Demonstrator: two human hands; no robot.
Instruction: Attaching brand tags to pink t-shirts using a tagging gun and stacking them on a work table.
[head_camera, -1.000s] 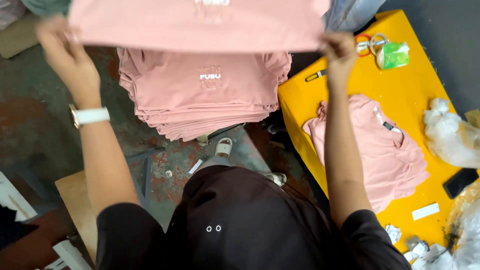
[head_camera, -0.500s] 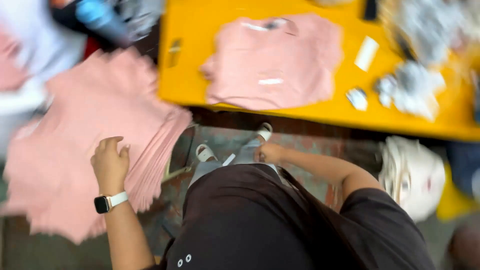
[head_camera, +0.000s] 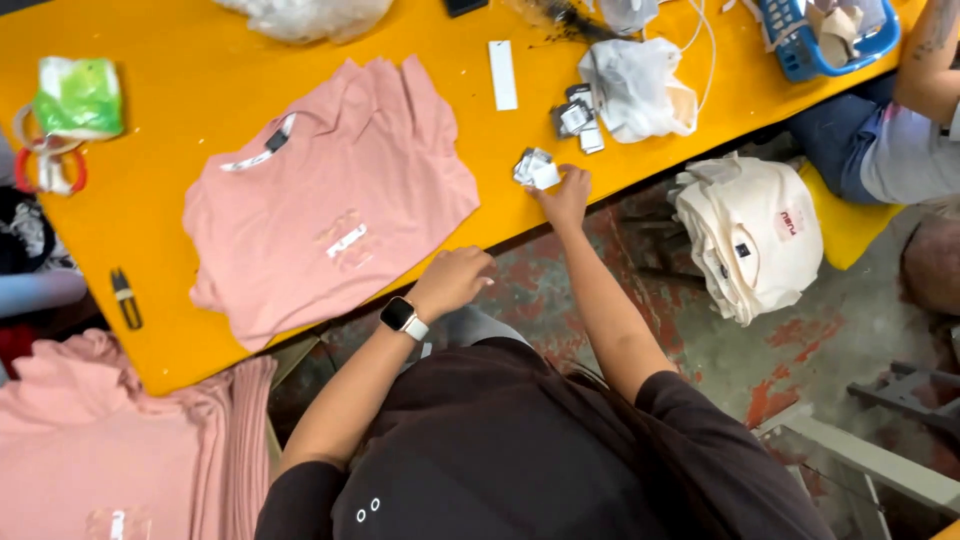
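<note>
Right hand (head_camera: 566, 193) pinches a small crumpled white paper tag (head_camera: 537, 168) at the yellow table (head_camera: 140, 215) edge; it looks light, flimsy, best gripped by its edge. Left hand (head_camera: 452, 281) loosely curled, empty, beside the pink cotton t-shirt (head_camera: 330, 210).

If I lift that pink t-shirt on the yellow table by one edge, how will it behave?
The pink t-shirt lies flat with soft wrinkles, so it will likely droop and fold. It looks thin, so probably light. Pushed, it would likely bunch on the yellow table rather than slide whole.
</note>
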